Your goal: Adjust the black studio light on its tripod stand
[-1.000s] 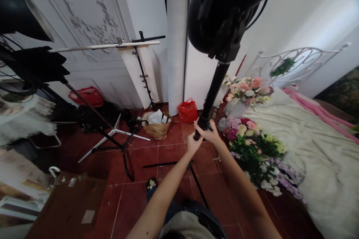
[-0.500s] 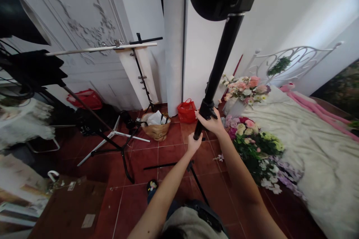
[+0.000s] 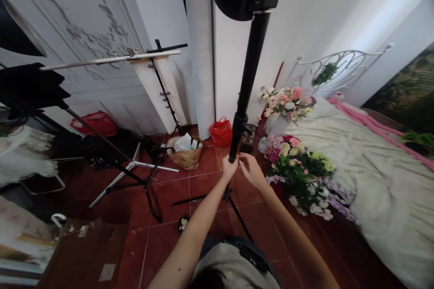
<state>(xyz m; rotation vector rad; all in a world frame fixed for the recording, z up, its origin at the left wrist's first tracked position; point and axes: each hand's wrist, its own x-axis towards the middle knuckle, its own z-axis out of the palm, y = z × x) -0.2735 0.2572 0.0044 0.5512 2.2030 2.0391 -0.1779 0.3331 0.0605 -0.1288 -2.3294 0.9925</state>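
Black light stand [image 3: 250, 67] stands upright before the person, its column gripped low by the left hand's [image 3: 229, 168] closed fingers, the right hand's [image 3: 251, 169] fingers partly open beside it.

To my left I see a wicker basket [image 3: 185, 158] with white stuff in it, just beside a red plastic bag [image 3: 221, 132] on the tiled floor [image 3: 169, 198]. A cardboard box [image 3: 84, 253] lies nearer me. On my right, bunches of artificial flowers [image 3: 288, 151] crowd against the bed [image 3: 383, 176], where a pink plush toy [image 3: 366, 119] lies below the white metal headboard [image 3: 349, 65].
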